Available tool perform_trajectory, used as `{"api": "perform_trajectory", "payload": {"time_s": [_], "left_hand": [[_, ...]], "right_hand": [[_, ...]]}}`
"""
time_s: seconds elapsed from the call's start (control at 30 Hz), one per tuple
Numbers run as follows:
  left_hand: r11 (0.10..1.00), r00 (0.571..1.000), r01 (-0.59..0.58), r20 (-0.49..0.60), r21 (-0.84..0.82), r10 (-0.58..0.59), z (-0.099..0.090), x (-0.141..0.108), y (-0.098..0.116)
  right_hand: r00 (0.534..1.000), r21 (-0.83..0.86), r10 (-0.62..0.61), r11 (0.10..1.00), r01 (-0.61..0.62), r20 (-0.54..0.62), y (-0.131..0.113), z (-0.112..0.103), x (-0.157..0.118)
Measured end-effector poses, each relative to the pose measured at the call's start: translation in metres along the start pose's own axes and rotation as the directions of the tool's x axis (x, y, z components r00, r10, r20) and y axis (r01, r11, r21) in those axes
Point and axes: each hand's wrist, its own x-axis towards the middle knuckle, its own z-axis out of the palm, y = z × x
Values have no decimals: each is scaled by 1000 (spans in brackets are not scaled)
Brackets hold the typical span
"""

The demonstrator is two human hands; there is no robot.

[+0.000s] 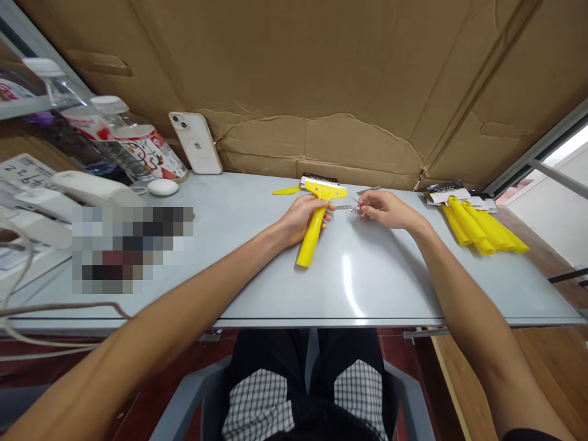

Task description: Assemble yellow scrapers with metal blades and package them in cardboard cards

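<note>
My left hand [307, 217] is wrapped round the neck of a yellow scraper-like tool [312, 236], whose wide head points away from me and whose handle points toward me. Just right of its head, my right hand [377, 208] has its fingers pinched over a little pile of small metal parts [355, 210]; what the fingertips hold is too small to make out. A thin metal strip [342, 207] lies between the two hands. Behind the tool's head are a black-and-white packet [316, 179] and a flat yellow piece [286, 191].
Several yellow handles [482, 229] with packets lie at the right of the grey table [275, 294]. A white phone [196, 144] leans on the cardboard [321, 79] behind. Bottles [147, 147], a white mouse [163, 187], cables and white devices stand at the left.
</note>
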Motion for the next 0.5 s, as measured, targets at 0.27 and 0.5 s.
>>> {"api": "perform_trajectory", "payload": {"time_s": [0.27,0.5], "left_hand": [[995,950,-38,305,-91,64,-11,-6,8],[994,893,-27,443,-106,71,-5,-18,18]], "right_hand": [[938,-473,70,849,-235,-339,52,-26,3],[945,-581,212,748,-321,-250,69,-28,4]]}}
